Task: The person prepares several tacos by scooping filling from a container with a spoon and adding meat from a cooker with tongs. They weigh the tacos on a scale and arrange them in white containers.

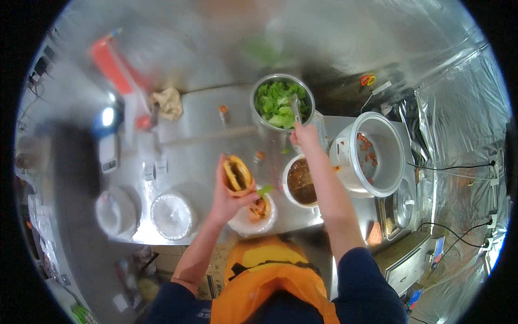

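Note:
In my left hand (232, 202) is a split bun with filling (238, 173), upright in a brownish wrapper. My right hand (305, 135) grips metal tongs (296, 108), whose far end rests among green lettuce leaves (270, 97) in a round steel bowl (256, 115). Another filled bun (261, 207) lies on a plastic-covered round dish (238, 224) just below my left hand. A bit of green leaf (265, 189) shows beside my left thumb. Below my right forearm, and partly hidden by it, stands a white tub of brown liquid (300, 182) with pieces in it.
A large pale pot (398, 158) with reddish scraps inside stands at the right, near a lidded steel pan (404, 204). Two plastic-wrapped round stacks (172, 214) sit at the left front. Farther back on the metal table (202, 146) are a crumpled cloth (168, 104) and a small bottle (223, 111).

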A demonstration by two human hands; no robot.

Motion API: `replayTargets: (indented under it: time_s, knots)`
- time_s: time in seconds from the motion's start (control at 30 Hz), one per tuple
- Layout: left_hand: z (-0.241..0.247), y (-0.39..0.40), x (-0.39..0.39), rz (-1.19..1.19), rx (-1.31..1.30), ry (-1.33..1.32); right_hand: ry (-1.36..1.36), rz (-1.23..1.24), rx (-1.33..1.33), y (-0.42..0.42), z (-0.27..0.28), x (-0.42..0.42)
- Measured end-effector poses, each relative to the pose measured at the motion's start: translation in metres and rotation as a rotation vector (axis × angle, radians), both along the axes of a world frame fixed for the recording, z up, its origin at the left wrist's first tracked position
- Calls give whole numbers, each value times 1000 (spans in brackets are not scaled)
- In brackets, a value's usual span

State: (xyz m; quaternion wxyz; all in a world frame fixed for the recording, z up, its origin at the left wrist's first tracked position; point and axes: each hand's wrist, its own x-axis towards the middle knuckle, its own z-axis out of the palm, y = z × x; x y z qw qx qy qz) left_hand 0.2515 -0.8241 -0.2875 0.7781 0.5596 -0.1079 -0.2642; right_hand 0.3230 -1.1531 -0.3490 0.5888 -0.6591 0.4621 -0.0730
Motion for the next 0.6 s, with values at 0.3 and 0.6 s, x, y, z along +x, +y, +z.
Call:
replayTargets:
  time_s: [0.3,0.6]
  knots:
    - [-23,0,15,78,17,-84,-45,-28,54,10,48,-62]
    - [-33,-21,14,1,42,-110,39,2,88,-46,-5,8]
